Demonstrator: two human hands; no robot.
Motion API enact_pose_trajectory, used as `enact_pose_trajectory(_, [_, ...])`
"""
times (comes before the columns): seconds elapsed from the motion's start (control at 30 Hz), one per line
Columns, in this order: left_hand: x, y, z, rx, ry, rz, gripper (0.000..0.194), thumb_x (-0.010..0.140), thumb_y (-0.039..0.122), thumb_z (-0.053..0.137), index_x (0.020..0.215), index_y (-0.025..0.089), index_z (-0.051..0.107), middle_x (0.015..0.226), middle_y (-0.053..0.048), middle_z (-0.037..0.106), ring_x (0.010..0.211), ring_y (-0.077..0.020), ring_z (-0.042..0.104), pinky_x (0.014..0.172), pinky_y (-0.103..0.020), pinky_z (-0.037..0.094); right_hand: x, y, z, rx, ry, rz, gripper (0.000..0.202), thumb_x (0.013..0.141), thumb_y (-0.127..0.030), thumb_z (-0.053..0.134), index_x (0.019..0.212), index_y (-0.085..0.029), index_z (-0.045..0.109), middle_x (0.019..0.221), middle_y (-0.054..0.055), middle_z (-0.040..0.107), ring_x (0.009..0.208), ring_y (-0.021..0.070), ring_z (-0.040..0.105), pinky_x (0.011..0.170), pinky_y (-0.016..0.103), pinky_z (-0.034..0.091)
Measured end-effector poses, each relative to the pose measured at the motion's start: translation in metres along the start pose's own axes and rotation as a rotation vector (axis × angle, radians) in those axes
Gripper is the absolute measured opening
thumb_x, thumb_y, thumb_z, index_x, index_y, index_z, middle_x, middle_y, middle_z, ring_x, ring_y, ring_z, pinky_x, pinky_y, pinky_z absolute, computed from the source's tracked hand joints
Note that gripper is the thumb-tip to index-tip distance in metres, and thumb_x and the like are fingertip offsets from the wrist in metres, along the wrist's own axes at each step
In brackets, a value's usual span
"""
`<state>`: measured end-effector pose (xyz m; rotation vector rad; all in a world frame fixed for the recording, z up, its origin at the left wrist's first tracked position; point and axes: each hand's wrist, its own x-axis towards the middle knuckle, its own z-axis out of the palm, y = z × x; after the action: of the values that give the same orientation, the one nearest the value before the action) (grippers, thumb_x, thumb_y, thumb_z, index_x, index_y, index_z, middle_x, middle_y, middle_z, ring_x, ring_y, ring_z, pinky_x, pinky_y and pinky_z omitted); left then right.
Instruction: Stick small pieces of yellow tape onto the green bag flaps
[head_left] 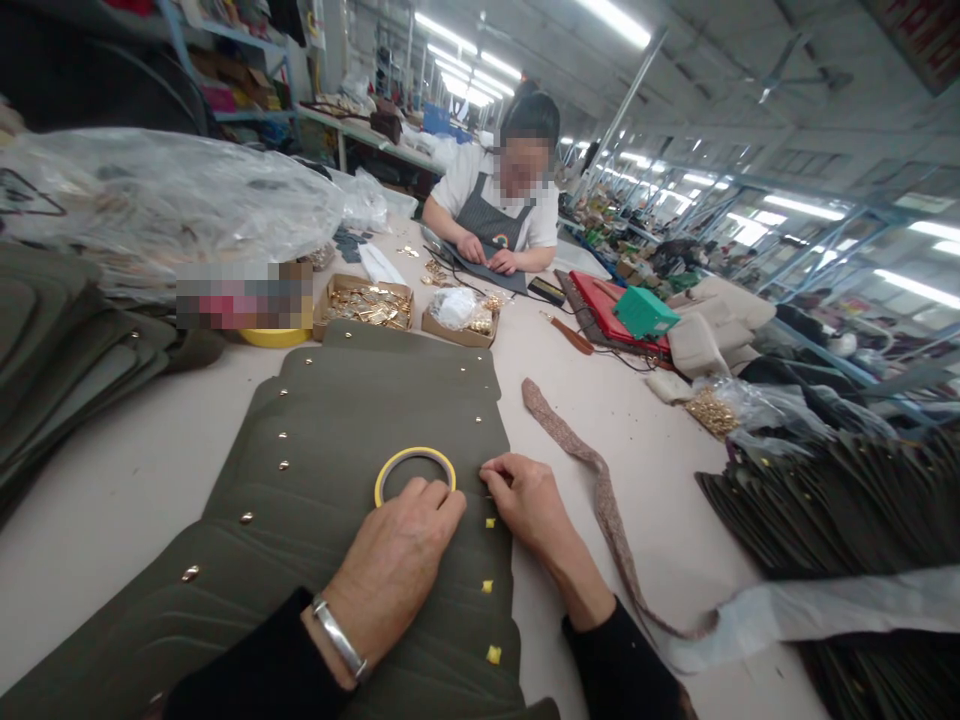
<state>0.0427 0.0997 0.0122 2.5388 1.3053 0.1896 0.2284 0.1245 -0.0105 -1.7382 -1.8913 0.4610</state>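
My left hand (397, 560), with a silver bracelet at the wrist, has its fingers closed on a roll of yellow tape (379, 480) above a stack of dark olive panels (352, 400). At the panels' right edge my right hand (529, 495) is pinched, thumb against forefinger; whatever lies between the fingertips is too small to make out. Below it, several small yellow tape pieces (487, 587) stick along that edge. Shiny metal studs (283, 465) run down the left side of the panels, and a few more show at upper right.
Across the table a co-worker (495, 200) handles a dark piece. Boxes of gold metal parts (367, 303) stand beyond the panels. A brown fabric strip (600, 480) lies to the right. Stacked dark panels (840, 500) flank the right side, others (67, 340) the left.
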Motion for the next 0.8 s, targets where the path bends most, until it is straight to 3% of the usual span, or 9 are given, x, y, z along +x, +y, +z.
enact_pose_trajectory(0.13, [-0.001,-0.001,0.001,-0.002,0.006,0.005,0.023,0.089,0.004,0.039,0.092,0.021,0.056,0.094,-0.004,0.060,0.087,-0.0226,0.054,0.073,-0.036,0.051,0.002,0.004,0.001,-0.045,-0.011,0.037,0.011,0.082,-0.021,0.060,0.086,-0.021,0.070,0.062,0.000,0.068,0.061,0.0165,0.063,0.063,0.026,0.044])
enact_pose_trajectory(0.23, [0.000,-0.001,0.001,-0.009,0.004,0.002,0.025,0.088,0.004,0.038,0.092,0.021,0.056,0.094,-0.004,0.060,0.088,-0.0221,0.054,0.073,-0.035,0.051,0.002,0.013,-0.003,0.112,0.006,0.126,0.029,0.084,-0.029,0.060,0.110,-0.019,0.063,0.050,-0.006,0.059,0.047,0.0147,0.057,0.052,0.025,0.043])
enact_pose_trajectory(0.3, [0.001,0.000,0.001,-0.011,-0.002,-0.007,0.025,0.088,0.003,0.038,0.091,0.021,0.056,0.093,-0.004,0.060,0.087,-0.0218,0.054,0.073,-0.035,0.051,0.000,0.019,-0.008,0.214,0.078,0.134,0.029,0.087,-0.032,0.055,0.111,-0.017,0.061,0.054,-0.005,0.060,0.046,0.0136,0.055,0.049,0.024,0.043])
enact_pose_trajectory(0.4, [0.001,-0.001,0.001,-0.011,-0.007,-0.012,0.025,0.089,0.004,0.038,0.091,0.021,0.056,0.093,-0.004,0.060,0.087,-0.0218,0.054,0.072,-0.035,0.050,-0.007,0.020,-0.013,0.129,0.167,-0.077,0.016,0.089,-0.027,0.053,0.093,-0.018,0.066,0.071,0.002,0.066,0.060,0.0144,0.060,0.060,0.026,0.048])
enact_pose_trajectory(0.5, [0.001,-0.003,0.001,-0.023,0.004,-0.011,0.023,0.091,0.008,0.038,0.092,0.021,0.057,0.096,-0.004,0.060,0.089,-0.0216,0.054,0.074,-0.034,0.050,-0.012,0.016,-0.013,-0.080,0.072,-0.349,0.018,0.090,-0.016,0.050,0.088,-0.018,0.067,0.083,0.006,0.067,0.077,0.0172,0.062,0.074,0.028,0.049])
enact_pose_trajectory(0.57, [0.002,-0.006,-0.001,-0.037,0.029,-0.017,0.021,0.092,0.009,0.039,0.093,0.021,0.057,0.098,-0.005,0.060,0.092,-0.0213,0.053,0.078,-0.034,0.049,-0.012,0.012,-0.009,-0.197,0.013,-0.390,0.020,0.091,-0.014,0.048,0.091,-0.018,0.067,0.084,0.007,0.067,0.081,0.0187,0.062,0.077,0.029,0.049])
enact_pose_trajectory(0.67, [0.005,-0.010,-0.003,-0.043,0.064,-0.041,0.021,0.092,0.010,0.039,0.094,0.020,0.057,0.099,-0.005,0.060,0.095,-0.0217,0.052,0.080,-0.034,0.047,-0.007,0.009,-0.001,-0.302,-0.007,-0.279,0.019,0.089,-0.014,0.050,0.090,-0.016,0.068,0.083,0.008,0.067,0.080,0.0198,0.063,0.076,0.029,0.049])
enact_pose_trajectory(0.8, [0.009,-0.013,-0.005,0.015,0.076,-0.039,0.023,0.092,0.010,0.037,0.094,0.019,0.058,0.093,-0.006,0.061,0.089,-0.0229,0.053,0.078,-0.037,0.045,0.000,0.007,0.006,-0.239,0.000,-0.076,0.015,0.083,-0.015,0.054,0.085,-0.018,0.069,0.079,0.005,0.068,0.074,0.0174,0.063,0.073,0.026,0.046])
